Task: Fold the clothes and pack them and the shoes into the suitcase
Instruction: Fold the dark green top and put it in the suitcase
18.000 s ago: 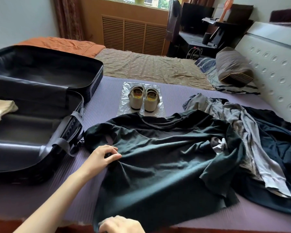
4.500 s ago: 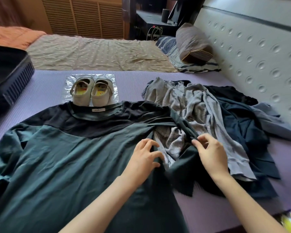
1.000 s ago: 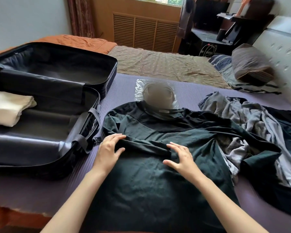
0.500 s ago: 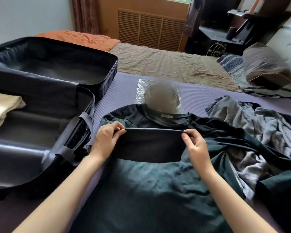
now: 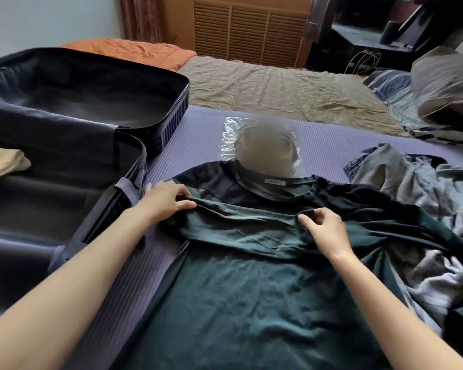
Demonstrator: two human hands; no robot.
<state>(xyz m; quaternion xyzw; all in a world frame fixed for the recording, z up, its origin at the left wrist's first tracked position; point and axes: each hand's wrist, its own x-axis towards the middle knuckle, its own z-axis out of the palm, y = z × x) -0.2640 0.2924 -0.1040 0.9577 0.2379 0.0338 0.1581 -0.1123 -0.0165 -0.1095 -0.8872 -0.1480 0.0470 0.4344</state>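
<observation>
Between left hand point(image 5: 169, 201) and right hand point(image 5: 325, 229), each pinching the fold edge: dark green shirt point(image 5: 251, 289) on bed point(image 5: 332, 145). Risk: beyond right hand, shirt overlaps loose clothes pile point(image 5: 425, 182); folding may drag it, bunching.

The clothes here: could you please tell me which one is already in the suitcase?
The cream folded garment, lying inside the open suitcase; the dark green shirt and the grey pile lie on the purple mat.

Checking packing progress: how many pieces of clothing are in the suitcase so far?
1: a cream folded garment in the near half of the suitcase, at the picture's left edge. The frame cuts it off, so more may lie out of view.
</observation>
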